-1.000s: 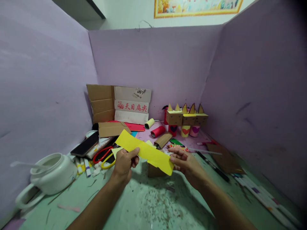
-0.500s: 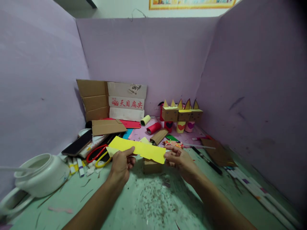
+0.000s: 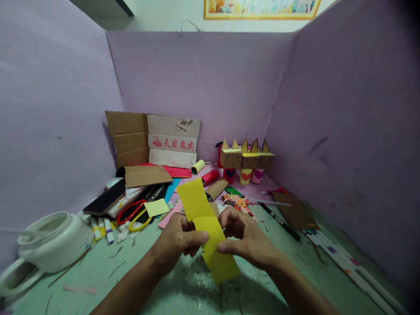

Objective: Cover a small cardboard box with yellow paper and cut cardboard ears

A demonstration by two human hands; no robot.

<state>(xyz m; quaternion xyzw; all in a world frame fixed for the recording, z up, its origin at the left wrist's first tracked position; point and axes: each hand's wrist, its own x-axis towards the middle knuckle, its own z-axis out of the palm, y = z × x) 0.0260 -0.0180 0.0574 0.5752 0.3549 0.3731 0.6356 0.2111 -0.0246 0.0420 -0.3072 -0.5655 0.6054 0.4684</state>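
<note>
A yellow paper strip (image 3: pixel 196 199) with a crease near its middle slants between my hands, its upper end leaning left. My left hand (image 3: pixel 173 238) grips its left edge, the thumb flat on the front and the fingers behind. On the right edge, the thumb of my right hand (image 3: pixel 246 238) presses the paper while its curled fingers sit at the far side. The strip's lower end is blurred and hangs over the green tabletop (image 3: pixel 138 280). The small cardboard block seen earlier is mostly hidden behind the strip and hands.
Red-and-yellow scissors (image 3: pixel 131 212), a pale yellow note (image 3: pixel 156 207) and a black phone (image 3: pixel 105 199) lie left. A white teapot (image 3: pixel 54 247) stands nearer. Three cardboard-headed figures (image 3: pixel 251 161) stand at the back. A black pen (image 3: pixel 280 222) and white markers (image 3: pixel 348 267) lie right.
The yellow strip has turned from nearly level to steeply slanted and come closer. My hands have drawn together around its middle. The pale note beyond it now shows fully.
</note>
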